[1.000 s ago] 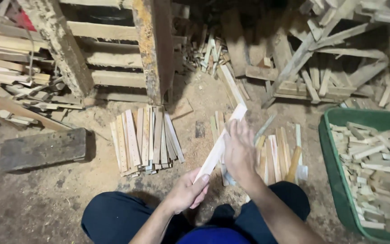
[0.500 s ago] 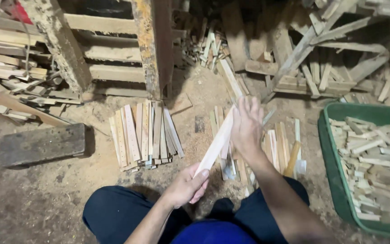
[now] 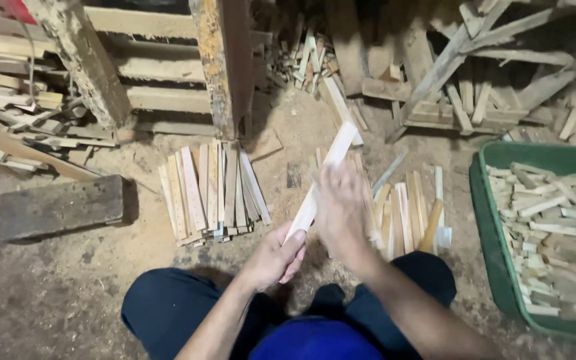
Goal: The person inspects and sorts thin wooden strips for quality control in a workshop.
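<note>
My left hand (image 3: 276,257) grips the lower end of a long pale wooden strip (image 3: 323,175) that slants up and away from me. Blurred by motion, my right hand (image 3: 339,203) lies against the middle of that strip; whether it holds something small against the wood I cannot tell. Below my hands are my knees in dark blue trousers (image 3: 168,313). A neat pile of flat wooden slats (image 3: 209,190) lies on the dirt floor to the left of my hands. Another row of slats (image 3: 405,217) lies to the right, partly hidden by my right hand.
A green tub (image 3: 491,220) full of short wood offcuts stands at the right. A dark wooden block (image 3: 58,207) lies on the floor at the left. Rough pallets and posts (image 3: 218,67) and heaps of scrap wood (image 3: 475,87) fill the back.
My right hand has slid back down along the strip toward me after being higher half a second ago. My left hand keeps its hold on the lower end.
</note>
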